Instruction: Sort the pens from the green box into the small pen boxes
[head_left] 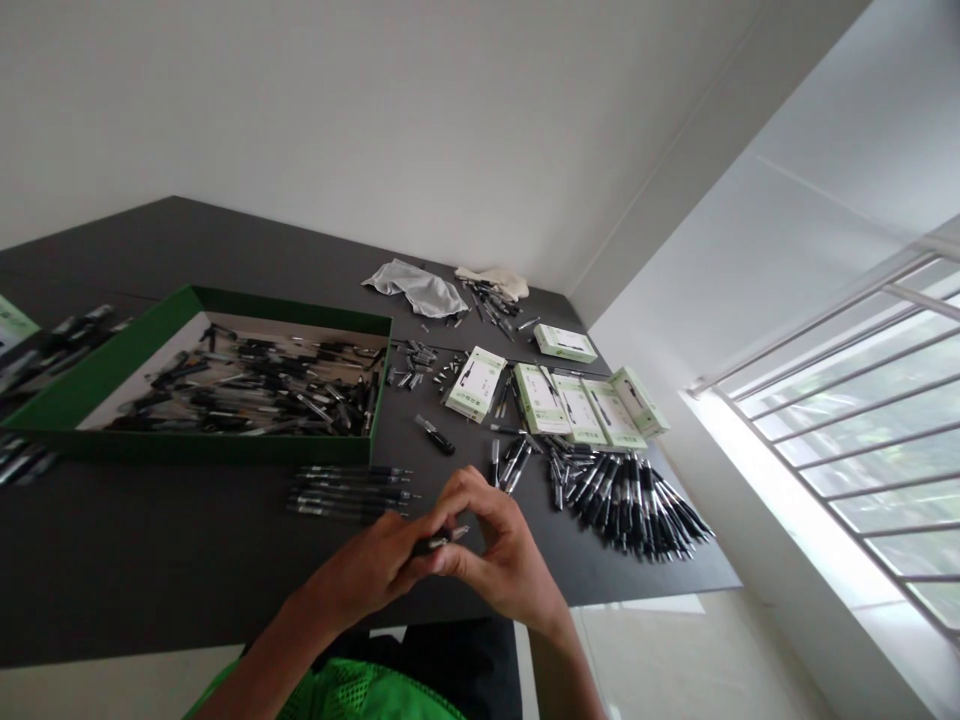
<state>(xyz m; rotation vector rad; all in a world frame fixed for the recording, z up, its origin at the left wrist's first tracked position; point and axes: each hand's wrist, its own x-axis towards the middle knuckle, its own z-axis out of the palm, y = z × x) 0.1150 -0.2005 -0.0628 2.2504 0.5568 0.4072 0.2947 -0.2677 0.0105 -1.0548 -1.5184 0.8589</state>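
My left hand (367,565) and my right hand (501,565) meet above the near edge of the dark table (187,240). Between their fingers is a black retractable pen (439,542), its silver tip pointing right. Both hands grip it, and the fingers hide much of the barrel. To the left of my hands, a row of black pens (352,490) lies side by side. Just beyond my right hand, a fanned pile of black pens (630,510) spreads out to the right.
A large green box (90,390) full of loose pens stands at the left. Several small white-and-green boxes (577,410) lie beyond my hands, with a black-handled utility knife (435,435) nearby. A grey cloth (416,290) lies at the back. A barred window (847,430) is at the right.
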